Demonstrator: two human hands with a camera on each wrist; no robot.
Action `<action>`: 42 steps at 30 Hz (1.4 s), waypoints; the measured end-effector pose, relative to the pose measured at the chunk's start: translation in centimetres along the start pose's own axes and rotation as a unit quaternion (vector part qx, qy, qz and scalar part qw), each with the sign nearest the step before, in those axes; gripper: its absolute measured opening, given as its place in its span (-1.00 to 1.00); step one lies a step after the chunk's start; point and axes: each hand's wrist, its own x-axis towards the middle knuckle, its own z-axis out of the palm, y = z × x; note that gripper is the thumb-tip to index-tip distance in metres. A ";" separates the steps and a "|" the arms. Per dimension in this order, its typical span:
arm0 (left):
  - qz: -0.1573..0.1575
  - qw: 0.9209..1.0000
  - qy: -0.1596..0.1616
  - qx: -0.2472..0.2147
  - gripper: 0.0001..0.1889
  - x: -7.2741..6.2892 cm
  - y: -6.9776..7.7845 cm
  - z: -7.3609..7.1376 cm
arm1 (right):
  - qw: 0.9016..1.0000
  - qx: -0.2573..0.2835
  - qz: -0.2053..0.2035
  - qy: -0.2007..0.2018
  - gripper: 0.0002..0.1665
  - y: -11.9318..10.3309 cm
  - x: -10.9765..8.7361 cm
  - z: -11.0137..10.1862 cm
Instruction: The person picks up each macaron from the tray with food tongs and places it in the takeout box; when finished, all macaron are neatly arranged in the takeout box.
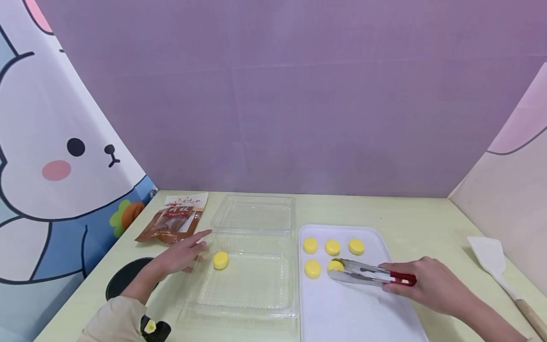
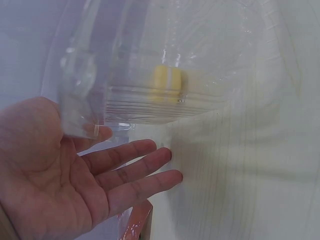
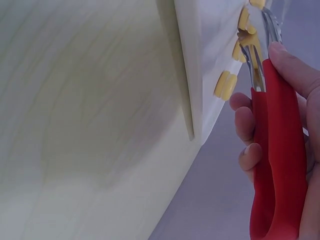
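My right hand [image 1: 433, 285] grips red-handled metal tongs [image 1: 363, 273]. Their tips straddle a yellow macaron [image 1: 335, 265] in the second row on the white tray [image 1: 354, 308]. Several other macarons sit around it, one of them a yellow macaron [image 1: 312, 269] just to its left. To the left of the tray lies a clear plastic container [image 1: 243, 304] with its lid [image 1: 256, 213] folded back. Inside, near its left wall, is a single macaron [image 1: 220, 260]. My left hand [image 1: 179, 256] is at that left wall, fingers extended, as the left wrist view shows.
A brown snack packet [image 1: 177, 221] lies at the back left. Behind my left forearm is a round black dish [image 1: 124, 280]. A white spatula [image 1: 491, 259] with a wooden handle lies at the far right. A purple backdrop [image 1: 299, 118] rises behind the table.
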 end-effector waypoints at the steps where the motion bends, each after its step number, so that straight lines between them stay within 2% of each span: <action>1: 0.000 1.000 0.000 0.000 -0.41 0.0 0.0 0.0 | 1.000 0.001 0.000 0.001 -0.50 0.0 0.0 0.0; 19: 0.004 1.000 0.006 0.006 -0.40 0.1 -0.2 0.2 | 0.999 0.001 -0.010 0.030 -0.52 0.1 -0.2 0.1; 29: 0.008 1.000 0.006 0.003 -0.40 0.1 -0.3 0.2 | 0.999 0.000 0.009 0.046 -0.53 0.1 0.5 -1.5; 35: 0.008 1.000 -0.003 -0.002 -0.40 0.2 -0.3 0.0 | 0.998 -0.016 -0.005 0.062 -0.54 -0.4 2.0 -3.8; 42: 0.005 1.000 -0.008 -0.003 -0.40 0.2 -0.3 -0.2 | 0.997 -0.031 -0.051 0.049 -0.51 -2.2 5.5 -6.5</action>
